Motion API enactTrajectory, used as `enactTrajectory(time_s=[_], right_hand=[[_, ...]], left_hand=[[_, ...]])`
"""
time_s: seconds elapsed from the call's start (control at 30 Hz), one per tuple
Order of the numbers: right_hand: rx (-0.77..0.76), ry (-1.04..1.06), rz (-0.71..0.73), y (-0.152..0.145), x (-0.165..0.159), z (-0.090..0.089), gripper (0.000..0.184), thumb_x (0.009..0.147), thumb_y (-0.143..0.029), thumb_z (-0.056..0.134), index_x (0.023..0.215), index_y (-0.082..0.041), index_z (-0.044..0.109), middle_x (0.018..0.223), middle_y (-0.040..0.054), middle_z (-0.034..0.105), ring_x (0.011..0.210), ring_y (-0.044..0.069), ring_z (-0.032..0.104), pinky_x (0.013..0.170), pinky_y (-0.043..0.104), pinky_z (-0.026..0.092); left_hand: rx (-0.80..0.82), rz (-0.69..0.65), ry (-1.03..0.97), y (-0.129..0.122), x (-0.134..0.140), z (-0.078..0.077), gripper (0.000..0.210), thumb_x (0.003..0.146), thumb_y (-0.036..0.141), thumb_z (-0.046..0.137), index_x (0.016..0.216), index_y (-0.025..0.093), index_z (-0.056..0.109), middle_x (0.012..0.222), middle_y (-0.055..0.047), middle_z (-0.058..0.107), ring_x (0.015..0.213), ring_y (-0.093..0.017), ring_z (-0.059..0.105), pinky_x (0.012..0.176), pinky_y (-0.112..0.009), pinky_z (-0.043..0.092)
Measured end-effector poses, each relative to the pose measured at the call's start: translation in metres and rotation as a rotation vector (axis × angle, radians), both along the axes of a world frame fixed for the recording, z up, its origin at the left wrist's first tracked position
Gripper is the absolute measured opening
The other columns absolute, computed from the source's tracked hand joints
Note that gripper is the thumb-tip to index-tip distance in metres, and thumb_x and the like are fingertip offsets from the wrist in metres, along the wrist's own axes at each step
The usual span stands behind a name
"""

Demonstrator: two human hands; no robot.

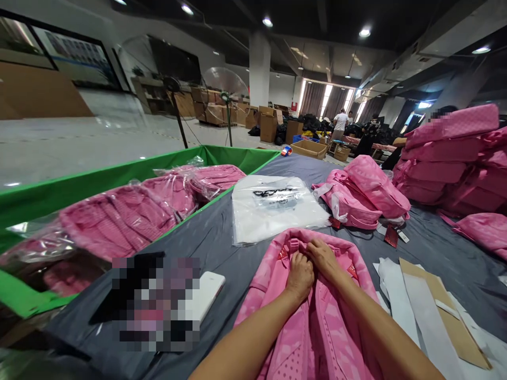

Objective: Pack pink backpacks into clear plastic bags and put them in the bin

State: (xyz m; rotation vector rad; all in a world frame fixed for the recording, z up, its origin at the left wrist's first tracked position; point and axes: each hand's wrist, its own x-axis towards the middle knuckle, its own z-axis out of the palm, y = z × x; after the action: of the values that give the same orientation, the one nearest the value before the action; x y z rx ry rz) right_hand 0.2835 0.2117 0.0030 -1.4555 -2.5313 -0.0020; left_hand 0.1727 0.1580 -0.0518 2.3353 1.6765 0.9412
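A pink camouflage backpack [261, 295] lies in front of me with its shoulder straps facing up. Near its top, by the grab handle, my left hand [300, 275] is closed with fingers curled onto the straps. Close beside it, my right hand [322, 257] bends its fingers over the same upper part of the bag. What exactly the fingertips pinch is hidden under the hands. Red tags show at both sides of the top. Just beyond the backpack rests a stack of clear plastic bags [273, 211] with black print.
Bagged pink backpacks [130, 216] fill a green-edged bin [99, 178] at left. More pink backpacks [364, 190] lie right of the plastic bags, with a tall pile [439, 158] behind. White and brown sheets [431, 311] lie at right; a white phone-like object [208, 295] sits at left. People stand far back.
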Motion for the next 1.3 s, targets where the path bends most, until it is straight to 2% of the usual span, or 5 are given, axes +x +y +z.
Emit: enactTrajectory(time_s=[0.47, 0.8, 0.97, 1.17, 1.3], right_hand=[[-0.064, 0.152, -0.274, 0.042, -0.027, 0.012, 0.020, 0.089, -0.016, 0.063, 0.106, -0.017, 0.075, 0.105, 0.0127, 0.075, 0.096, 0.025, 0.071, 0.083, 0.034, 0.055], [0.016, 0.229, -0.054, -0.145, 0.029, 0.026, 0.042, 0.103, -0.034, 0.045, 0.142, -0.023, 0.056, 0.141, 0.0118, 0.061, 0.132, 0.026, 0.056, 0.112, 0.045, 0.045], [-0.116, -0.055, -0.176, -0.160, 0.005, 0.006, 0.042, 0.102, -0.030, 0.045, 0.140, -0.018, 0.059, 0.146, 0.0161, 0.057, 0.138, 0.030, 0.049, 0.114, 0.049, 0.039], [-0.073, 0.041, -0.199, -0.148, 0.007, -0.028, 0.047, 0.094, -0.020, 0.054, 0.140, -0.016, 0.059, 0.151, 0.0153, 0.052, 0.141, 0.030, 0.043, 0.120, 0.046, 0.030], [-0.047, 0.213, -0.267, -0.143, 0.008, -0.042, 0.037, 0.099, -0.024, 0.048, 0.132, -0.019, 0.063, 0.141, 0.0123, 0.061, 0.132, 0.025, 0.053, 0.117, 0.043, 0.035]], left_hand=[[-0.014, -0.046, 0.096, 0.003, -0.001, 0.004, 0.038, 0.096, 0.010, 0.038, 0.119, 0.017, 0.066, 0.110, -0.012, 0.067, 0.109, -0.027, 0.061, 0.113, -0.051, 0.039], [-0.097, -0.088, -0.019, 0.032, 0.004, 0.028, 0.032, 0.101, 0.019, 0.039, 0.116, 0.011, 0.066, 0.125, -0.019, 0.064, 0.124, -0.031, 0.052, 0.117, -0.053, 0.029], [-0.176, -0.206, -0.055, 0.044, -0.002, 0.052, 0.035, 0.102, 0.016, 0.034, 0.120, 0.014, 0.064, 0.123, -0.016, 0.064, 0.119, -0.029, 0.055, 0.111, -0.050, 0.038], [-0.148, -0.823, 0.039, -0.047, -0.033, 0.092, 0.027, 0.101, 0.040, 0.049, 0.108, 0.023, 0.070, 0.111, -0.005, 0.068, 0.103, -0.022, 0.060, 0.097, -0.036, 0.047], [0.118, -0.988, 0.295, -0.096, -0.038, 0.076, 0.027, 0.095, 0.042, 0.059, 0.098, 0.016, 0.069, 0.098, -0.010, 0.069, 0.093, -0.026, 0.057, 0.095, -0.042, 0.043]])
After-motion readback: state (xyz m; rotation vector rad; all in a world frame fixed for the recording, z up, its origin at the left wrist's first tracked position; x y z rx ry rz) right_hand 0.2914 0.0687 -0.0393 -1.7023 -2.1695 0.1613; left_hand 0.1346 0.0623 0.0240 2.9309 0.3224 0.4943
